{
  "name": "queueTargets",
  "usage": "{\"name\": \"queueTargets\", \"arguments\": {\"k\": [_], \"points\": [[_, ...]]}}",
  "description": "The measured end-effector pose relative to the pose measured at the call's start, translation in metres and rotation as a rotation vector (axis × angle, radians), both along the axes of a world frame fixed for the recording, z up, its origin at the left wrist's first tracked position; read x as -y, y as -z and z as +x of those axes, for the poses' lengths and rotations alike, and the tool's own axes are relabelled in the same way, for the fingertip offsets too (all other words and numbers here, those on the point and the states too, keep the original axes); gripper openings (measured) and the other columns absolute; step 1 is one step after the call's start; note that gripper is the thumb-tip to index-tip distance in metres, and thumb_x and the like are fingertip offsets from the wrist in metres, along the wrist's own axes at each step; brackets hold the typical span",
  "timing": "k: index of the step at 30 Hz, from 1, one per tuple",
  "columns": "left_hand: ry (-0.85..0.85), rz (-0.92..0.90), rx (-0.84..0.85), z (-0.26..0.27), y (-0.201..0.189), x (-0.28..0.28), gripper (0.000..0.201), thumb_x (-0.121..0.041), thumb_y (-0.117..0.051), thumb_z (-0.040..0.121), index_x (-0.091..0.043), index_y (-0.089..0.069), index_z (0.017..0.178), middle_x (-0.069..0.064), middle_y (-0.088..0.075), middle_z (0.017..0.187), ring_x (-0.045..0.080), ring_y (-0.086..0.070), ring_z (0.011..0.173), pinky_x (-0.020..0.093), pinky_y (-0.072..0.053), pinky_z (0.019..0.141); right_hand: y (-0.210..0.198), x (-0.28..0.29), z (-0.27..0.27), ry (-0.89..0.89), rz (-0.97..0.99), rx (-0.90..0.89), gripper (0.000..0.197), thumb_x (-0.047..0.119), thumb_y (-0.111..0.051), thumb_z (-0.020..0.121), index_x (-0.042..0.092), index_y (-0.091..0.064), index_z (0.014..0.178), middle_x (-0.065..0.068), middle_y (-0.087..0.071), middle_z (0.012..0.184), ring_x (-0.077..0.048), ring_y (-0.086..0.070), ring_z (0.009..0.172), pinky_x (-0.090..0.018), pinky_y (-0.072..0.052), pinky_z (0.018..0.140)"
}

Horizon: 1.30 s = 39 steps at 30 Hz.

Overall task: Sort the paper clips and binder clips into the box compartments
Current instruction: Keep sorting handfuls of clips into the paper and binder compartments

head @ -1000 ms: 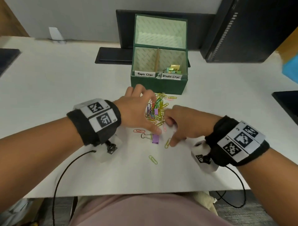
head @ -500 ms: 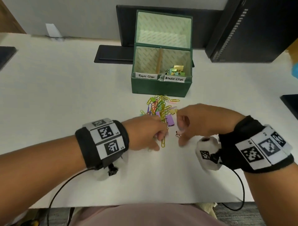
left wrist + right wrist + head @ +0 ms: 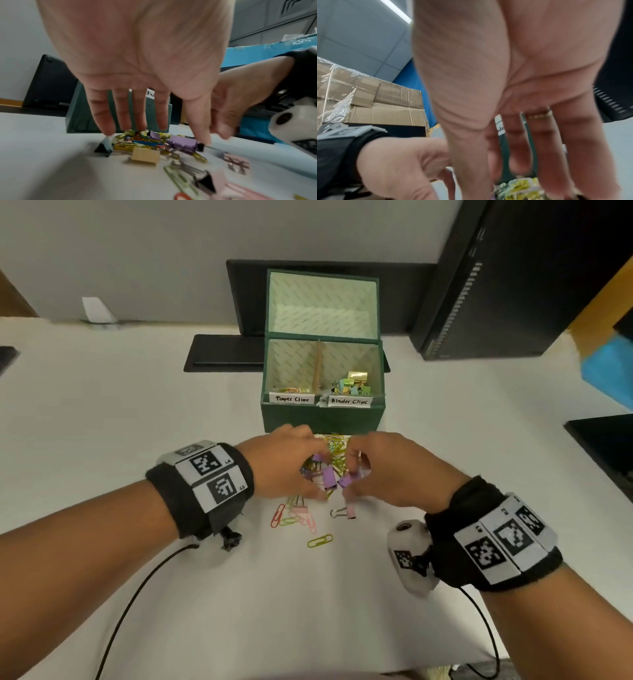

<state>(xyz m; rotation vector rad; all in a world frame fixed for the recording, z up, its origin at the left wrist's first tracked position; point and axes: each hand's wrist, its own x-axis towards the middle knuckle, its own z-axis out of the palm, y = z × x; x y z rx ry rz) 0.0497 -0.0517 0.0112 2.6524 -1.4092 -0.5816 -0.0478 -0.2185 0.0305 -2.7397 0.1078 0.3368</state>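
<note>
Both hands reach into the clip pile (image 3: 334, 453) at frame centre. Left hand (image 3: 286, 465) spread, fingertips down; right hand (image 3: 387, 470) pinches a purple binder clip (image 3: 344, 481).

Green box (image 3: 322, 417); purple binder clip (image 3: 328, 479); white table (image 3: 102, 405).

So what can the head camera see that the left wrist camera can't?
Only the head view looks down into the green box: a few paper clips behind the "Paper Clips" label and a heap of binder clips behind the "Binder Clips" label, plus its raised lid.

Only the left wrist view shows the palm of the left hand, its straight fingers reaching down to the pile, and a tan binder clip and a black-ended one.

Both show the purple binder clip, the colourful pile, the box front and the right hand.
</note>
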Motion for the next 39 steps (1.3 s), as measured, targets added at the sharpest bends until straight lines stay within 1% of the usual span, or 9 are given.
{"name": "queueTargets", "arguments": {"k": [4, 10, 15, 21, 24, 27, 32, 35, 39], "points": [[0.015, 0.033, 0.028, -0.006, 0.005, -0.005, 0.045, -0.061, -0.066, 0.076, -0.04, -0.055, 0.114, -0.009, -0.042, 0.116, 0.013, -0.037, 0.111, 0.033, -0.045, 0.09, 0.005, -0.004, 0.005, 0.04, -0.027, -0.026, 0.043, 0.043, -0.08, 0.074, 0.022, -0.049, 0.095, 0.004, -0.056, 0.09, -0.017, -0.053, 0.08, -0.027, -0.038, 0.059], [0.036, -0.054, 0.082, -0.012, 0.002, 0.003, 0.052, -0.067, -0.065, 0.072, -0.034, -0.051, 0.11, -0.012, -0.042, 0.104, 0.01, -0.039, 0.097, 0.029, -0.045, 0.079, 0.005, -0.006, 0.009, 0.041, -0.019, -0.053, 0.018, 0.028, -0.074, 0.081, 0.02, -0.065, 0.095, 0.002, -0.061, 0.087, -0.018, -0.057, 0.079, -0.024, -0.037, 0.058], [0.091, 0.021, 0.049, -0.018, 0.004, 0.013, 0.041, -0.057, -0.064, 0.08, -0.029, -0.056, 0.109, -0.009, -0.057, 0.1, 0.012, -0.05, 0.086, 0.027, -0.043, 0.069, 0.005, -0.009, 0.008, 0.055, -0.012, -0.007, 0.018, 0.02, -0.073, 0.08, 0.019, -0.067, 0.098, 0.0, -0.064, 0.093, -0.019, -0.06, 0.085, -0.027, -0.048, 0.069], [0.087, -0.005, 0.02, -0.014, 0.002, 0.011, 0.026, -0.054, -0.061, 0.084, -0.029, -0.06, 0.09, -0.008, -0.06, 0.089, 0.015, -0.056, 0.081, 0.028, -0.046, 0.067, 0.006, -0.009, 0.003, 0.069, 0.041, -0.029, 0.022, 0.021, -0.078, 0.08, 0.019, -0.068, 0.1, 0.011, -0.049, 0.074, -0.015, -0.05, 0.078, -0.018, -0.029, 0.055], [0.063, -0.034, 0.005, -0.013, 0.0, 0.007, 0.026, -0.052, -0.062, 0.083, -0.027, -0.065, 0.09, -0.007, -0.065, 0.083, 0.014, -0.059, 0.076, 0.029, -0.049, 0.066, 0.007, -0.008, 0.004, 0.068, 0.032, -0.018, 0.022, 0.013, -0.073, 0.084, 0.02, -0.069, 0.104, 0.01, -0.047, 0.073, -0.016, -0.049, 0.08, -0.017, -0.031, 0.056], [0.014, -0.162, -0.053, -0.014, -0.003, 0.001, 0.017, -0.04, -0.069, 0.082, -0.024, -0.063, 0.082, -0.009, -0.064, 0.074, 0.01, -0.057, 0.068, 0.025, -0.046, 0.061, 0.011, -0.005, 0.005, 0.039, 0.024, 0.008, 0.025, 0.004, -0.065, 0.088, 0.02, -0.073, 0.105, 0.005, -0.053, 0.082, -0.016, -0.052, 0.083, -0.02, -0.037, 0.066], [-0.111, -0.423, -0.199, -0.01, -0.007, -0.012, 0.015, -0.018, -0.072, 0.081, -0.029, -0.061, 0.083, -0.016, -0.058, 0.075, 0.0, -0.054, 0.065, 0.008, -0.037, 0.055, 0.005, 0.004, -0.001, 0.01, 0.041, 0.084, 0.022, 0.012, -0.065, 0.09, 0.025, -0.077, 0.103, 0.003, -0.061, 0.1, -0.013, -0.056, 0.089, -0.014, -0.037, 0.064], [-0.211, -0.561, -0.282, -0.006, -0.016, -0.018, 0.012, -0.023, -0.076, 0.081, -0.03, -0.067, 0.084, -0.014, -0.062, 0.074, -0.001, -0.056, 0.064, 0.011, -0.044, 0.056, -0.019, 0.014, 0.005, 0.117, 0.186, 0.211, 0.02, 0.013, -0.07, 0.087, 0.025, -0.074, 0.102, 0.011, -0.066, 0.092, -0.004, -0.061, 0.077, -0.006, -0.043, 0.061], [-0.342, -0.71, -0.297, 0.005, -0.031, -0.015, 0.009, -0.023, -0.074, 0.082, -0.029, -0.071, 0.089, -0.01, -0.068, 0.079, 0.002, -0.062, 0.069, 0.012, -0.048, 0.063, -0.052, 0.025, 0.029, 0.257, 0.286, 0.472, 0.015, 0.01, -0.071, 0.084, 0.022, -0.07, 0.093, 0.009, -0.072, 0.078, 0.0, -0.067, 0.07, -0.012, -0.053, 0.066]]}}
